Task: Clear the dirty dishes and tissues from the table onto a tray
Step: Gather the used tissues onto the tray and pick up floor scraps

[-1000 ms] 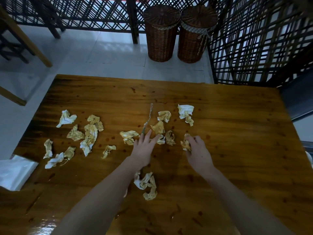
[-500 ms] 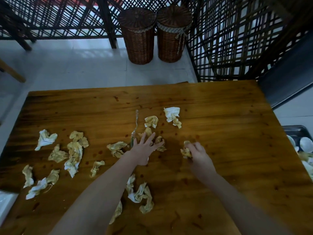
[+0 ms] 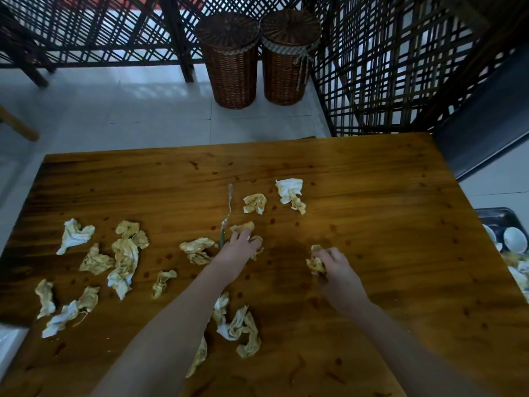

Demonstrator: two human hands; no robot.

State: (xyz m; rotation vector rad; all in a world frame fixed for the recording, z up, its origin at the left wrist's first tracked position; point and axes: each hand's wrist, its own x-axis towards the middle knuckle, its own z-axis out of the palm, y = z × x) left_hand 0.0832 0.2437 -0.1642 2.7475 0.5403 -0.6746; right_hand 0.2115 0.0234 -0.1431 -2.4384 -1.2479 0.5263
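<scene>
Several crumpled, yellow-stained tissues lie scattered over the wooden table (image 3: 372,196), most of them on its left half. My left hand (image 3: 239,249) closes its fingers over a tissue (image 3: 243,227) at the table's middle, right beside a fork (image 3: 227,212). My right hand (image 3: 336,267) grips another stained tissue (image 3: 315,263). Two more tissues (image 3: 289,190) lie beyond my hands. A dark metal tray (image 3: 498,217) with white bowls (image 3: 515,239) shows at the right edge, past the table.
Two tall wicker baskets (image 3: 232,58) stand on the tiled floor beyond the table, against a dark lattice screen (image 3: 386,67). A white object (image 3: 10,339) sits off the table's left near corner. Small sauce drops dot the tabletop.
My left hand went from spread fingers to curled ones over the tissue by the fork. The view swung right, bringing the tray of bowls into sight. The right hand keeps its tissue.
</scene>
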